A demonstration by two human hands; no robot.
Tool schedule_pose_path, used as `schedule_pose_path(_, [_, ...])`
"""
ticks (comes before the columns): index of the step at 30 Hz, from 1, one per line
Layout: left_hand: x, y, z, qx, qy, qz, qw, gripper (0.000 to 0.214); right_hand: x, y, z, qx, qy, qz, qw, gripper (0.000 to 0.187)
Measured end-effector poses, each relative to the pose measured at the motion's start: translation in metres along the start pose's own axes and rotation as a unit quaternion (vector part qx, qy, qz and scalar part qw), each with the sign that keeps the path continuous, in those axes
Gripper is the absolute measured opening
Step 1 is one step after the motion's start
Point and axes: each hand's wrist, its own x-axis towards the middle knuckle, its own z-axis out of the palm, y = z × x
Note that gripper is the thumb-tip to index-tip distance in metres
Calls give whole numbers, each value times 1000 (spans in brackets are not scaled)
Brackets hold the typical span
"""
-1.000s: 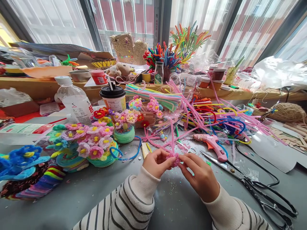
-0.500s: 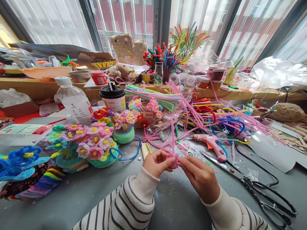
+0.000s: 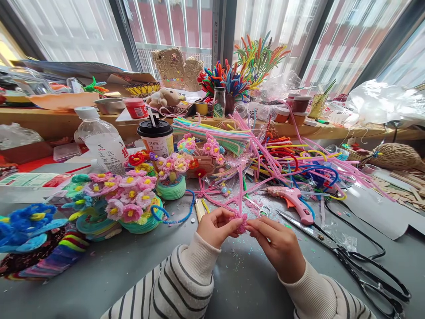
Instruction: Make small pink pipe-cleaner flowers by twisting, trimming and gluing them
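Observation:
Between my hands is a small bundle of looped pink pipe cleaner [image 3: 243,221], with a straight pink length rising from it. My left hand [image 3: 217,227] pinches the bundle from the left, thumb and fingers closed. From the other side my right hand [image 3: 279,243] grips its right edge between thumb and fingertips. The fingers partly cover the bundle's shape. Just beyond lie small white-handled scissors [image 3: 264,210] and more pink pipe cleaners [image 3: 207,190]. A cream-coloured stick-like tool [image 3: 200,208] lies beside my left hand.
Large black-handled scissors [image 3: 345,252] and a pink glue gun [image 3: 294,200] lie on the right. Pipe-cleaner flower pots [image 3: 141,223] crowd the left, before a plastic bottle [image 3: 102,144] and a lidded cup [image 3: 156,137]. Loose pipe cleaners [image 3: 275,155] are heaped behind.
Both hands stay nearly in place on the pink pipe cleaner. The upright pink length has shifted very slightly to the right.

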Motion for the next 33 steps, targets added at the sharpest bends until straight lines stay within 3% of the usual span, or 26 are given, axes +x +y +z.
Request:
schedule_pose_path(6, [0,-3,0,13,-18,23,999,25,5,0,-4,111,-22,117,987,20])
schedule_pose_path(10, [0,-4,1,14,-56,-3,998,24,6,-1,-2,129,-42,143,980,21])
schedule_pose_path(17, [-1,-3,2,31,-84,-67,994,29,5,-1,-2,174,-24,211,962,21])
schedule_pose_path(24, [-4,1,3,66,-90,-71,991,29,5,-3,-1,155,-37,156,975,19])
schedule_pose_path(33, [-5,4,2,49,-136,-115,983,30,2,-7,3,49,41,56,996,11])
